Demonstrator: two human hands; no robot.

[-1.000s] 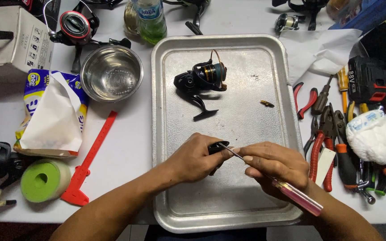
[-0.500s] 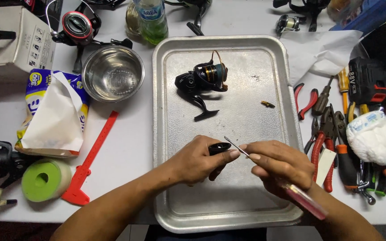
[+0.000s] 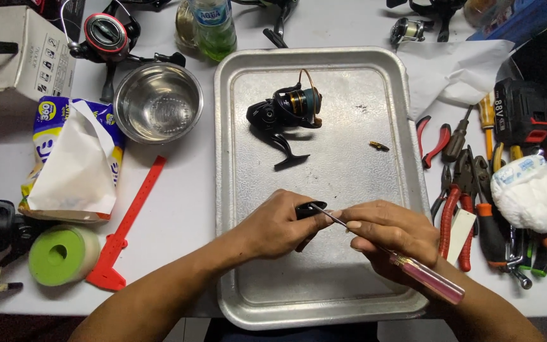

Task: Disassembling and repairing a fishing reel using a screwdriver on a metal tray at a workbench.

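Over the near half of a metal tray (image 3: 349,297), my left hand (image 3: 276,225) grips a small black reel part (image 3: 309,209). My right hand (image 3: 387,234) holds a screwdriver with a clear pink handle (image 3: 428,278); its thin metal shaft points left and its tip meets the black part. A black fishing reel with a gold and teal spool (image 3: 286,114) lies on the tray's far half. A tiny brass piece (image 3: 378,146) rests to its right.
Left of the tray are a steel bowl (image 3: 157,101), a torn tissue pack (image 3: 74,158), a red plastic caliper (image 3: 128,225) and a green foam roll (image 3: 61,253). Pliers and screwdrivers (image 3: 470,190), a white cloth bundle (image 3: 536,190) and a black battery (image 3: 523,117) crowd the right side.
Both hands stay in place over the tray; the screwdriver has shifted slightly against the black part. Nothing else has moved.
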